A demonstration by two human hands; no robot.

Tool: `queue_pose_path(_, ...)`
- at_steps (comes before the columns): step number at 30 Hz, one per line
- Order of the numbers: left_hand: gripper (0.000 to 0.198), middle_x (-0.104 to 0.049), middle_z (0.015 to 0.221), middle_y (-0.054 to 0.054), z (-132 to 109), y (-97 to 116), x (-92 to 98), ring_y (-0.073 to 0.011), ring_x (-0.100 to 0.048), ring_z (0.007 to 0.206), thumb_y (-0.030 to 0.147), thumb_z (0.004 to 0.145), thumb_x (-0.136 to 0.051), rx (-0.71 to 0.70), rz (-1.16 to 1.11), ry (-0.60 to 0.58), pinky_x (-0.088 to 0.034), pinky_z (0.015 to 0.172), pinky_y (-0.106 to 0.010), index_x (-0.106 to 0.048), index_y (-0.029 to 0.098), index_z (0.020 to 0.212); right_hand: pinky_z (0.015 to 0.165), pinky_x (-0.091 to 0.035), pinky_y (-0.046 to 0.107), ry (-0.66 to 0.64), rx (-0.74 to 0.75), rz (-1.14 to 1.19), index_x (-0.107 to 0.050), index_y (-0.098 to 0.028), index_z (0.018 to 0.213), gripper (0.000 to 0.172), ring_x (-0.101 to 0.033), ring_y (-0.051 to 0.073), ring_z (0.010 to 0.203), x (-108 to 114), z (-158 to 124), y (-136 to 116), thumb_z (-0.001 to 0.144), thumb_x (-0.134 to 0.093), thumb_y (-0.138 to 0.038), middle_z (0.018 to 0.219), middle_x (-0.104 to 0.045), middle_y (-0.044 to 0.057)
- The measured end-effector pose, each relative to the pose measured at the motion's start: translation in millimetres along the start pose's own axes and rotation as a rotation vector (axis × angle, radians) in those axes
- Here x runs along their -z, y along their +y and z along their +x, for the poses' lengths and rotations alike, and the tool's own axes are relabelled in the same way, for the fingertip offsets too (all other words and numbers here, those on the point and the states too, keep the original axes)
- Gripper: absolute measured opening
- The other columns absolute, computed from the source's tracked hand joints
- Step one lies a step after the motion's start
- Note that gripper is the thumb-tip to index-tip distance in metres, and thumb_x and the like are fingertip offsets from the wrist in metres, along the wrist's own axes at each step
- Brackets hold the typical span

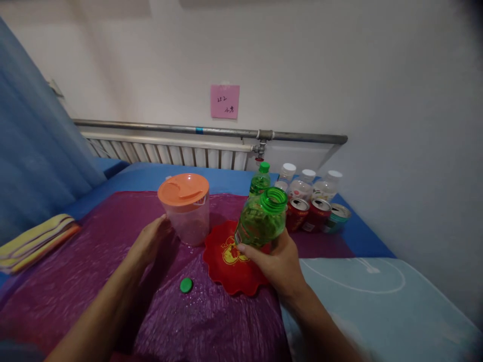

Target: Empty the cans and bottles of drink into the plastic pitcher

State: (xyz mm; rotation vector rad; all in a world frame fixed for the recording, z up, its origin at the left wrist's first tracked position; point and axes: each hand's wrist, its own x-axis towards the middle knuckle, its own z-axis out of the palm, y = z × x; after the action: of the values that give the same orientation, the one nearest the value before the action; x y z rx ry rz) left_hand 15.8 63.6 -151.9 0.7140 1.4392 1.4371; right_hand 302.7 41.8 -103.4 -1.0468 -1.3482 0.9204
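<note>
A clear plastic pitcher with an orange lid stands upright on the purple plastic sheet. My left hand is at its left side, closed against it, with most fingers hidden. In my right hand is a green plastic bottle, gripped round its body. The bottle tilts toward me, its uncapped mouth facing up and slightly right. Beneath it lies a red scalloped dish with a yellow print. A green bottle cap rests on the sheet, nearer to me.
Behind the held bottle stand another green bottle with its cap on, several clear white-capped bottles, and red cans beside a teal can. A folded yellow towel lies left. A radiator runs along the wall.
</note>
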Motion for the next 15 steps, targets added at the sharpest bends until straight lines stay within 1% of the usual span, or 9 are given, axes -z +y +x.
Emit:
queue_pose_path(2,0.047,-0.077,0.106,-0.015,1,-6,6.4,-0.0347,-0.066,0.111,0.054,0.061,-0.076,0.029,-0.02,0.025,-0.05,0.098,-0.043,-0.076,0.016,0.089,0.086,-0.063,0.044,-0.055,-0.043,0.036,-0.064,-0.023,0.114,0.058,-0.075,0.027,0.092,1,0,3,0.06,-0.085,-0.029,0.103,-0.078,0.005)
queue_pose_path(4,0.048,-0.076,0.108,-0.017,0,-12,11.4,-0.035,-0.066,0.112,0.054,0.062,-0.077,0.038,-0.048,0.05,-0.049,0.1,-0.043,-0.076,0.014,0.089,0.084,-0.063,0.043,-0.171,-0.086,0.081,-0.064,-0.023,0.111,0.056,-0.075,0.027,0.091,0,1,4,0.059,-0.084,-0.028,0.1,-0.078,0.004)
queue_pose_path(5,0.049,-0.076,0.112,-0.016,-1,-13,12.1,-0.0343,-0.066,0.114,0.053,0.063,-0.077,0.028,-0.071,0.048,-0.049,0.101,-0.042,-0.076,0.014,0.092,0.086,-0.062,0.044,-0.227,-0.088,0.097,-0.064,-0.023,0.113,0.058,-0.075,0.028,0.094,-1,2,3,0.059,-0.084,-0.027,0.103,-0.078,0.004)
queue_pose_path(7,0.051,-0.075,0.118,-0.014,-2,-13,10.1,-0.0322,-0.064,0.118,0.053,0.066,-0.077,-0.011,-0.124,0.025,-0.05,0.101,-0.04,-0.076,0.016,0.1,0.093,-0.06,0.046,-0.32,-0.025,0.08,-0.062,-0.022,0.123,0.069,-0.072,0.03,0.106,-7,7,-3,0.058,-0.085,-0.026,0.115,-0.075,0.007)
queue_pose_path(9,0.05,-0.075,0.118,-0.011,-2,-9,5.7,-0.0305,-0.065,0.117,0.054,0.069,-0.076,-0.046,-0.174,0.014,-0.052,0.097,-0.037,-0.076,0.017,0.102,0.1,-0.056,0.047,-0.391,0.096,0.004,-0.059,-0.022,0.131,0.077,-0.066,0.032,0.121,-15,15,-12,0.058,-0.085,-0.023,0.13,-0.068,0.01)
queue_pose_path(10,0.048,-0.076,0.115,-0.01,-1,-6,3.6,-0.0299,-0.066,0.115,0.055,0.07,-0.075,-0.055,-0.192,0.019,-0.052,0.095,-0.036,-0.076,0.017,0.1,0.103,-0.054,0.048,-0.424,0.147,-0.037,-0.059,-0.023,0.131,0.078,-0.061,0.033,0.127,-19,19,-17,0.057,-0.085,-0.02,0.137,-0.064,0.011)
queue_pose_path(12,0.042,-0.078,0.107,-0.01,2,-1,0.4,-0.0292,-0.068,0.109,0.053,0.072,-0.074,-0.055,-0.217,0.035,-0.053,0.091,-0.035,-0.076,0.017,0.094,0.108,-0.05,0.05,-0.463,0.197,-0.089,-0.06,-0.023,0.129,0.077,-0.054,0.034,0.137,-28,27,-26,0.056,-0.085,-0.017,0.147,-0.056,0.012)
queue_pose_path(15,0.035,-0.078,0.102,-0.011,8,-1,-3.7,-0.0282,-0.07,0.102,0.045,0.075,-0.075,-0.03,-0.232,0.018,-0.054,0.088,-0.035,-0.076,0.015,0.093,0.114,-0.043,0.051,-0.461,0.234,-0.133,-0.059,-0.023,0.127,0.077,-0.045,0.034,0.144,-40,34,-33,0.055,-0.087,-0.019,0.154,-0.047,0.013)
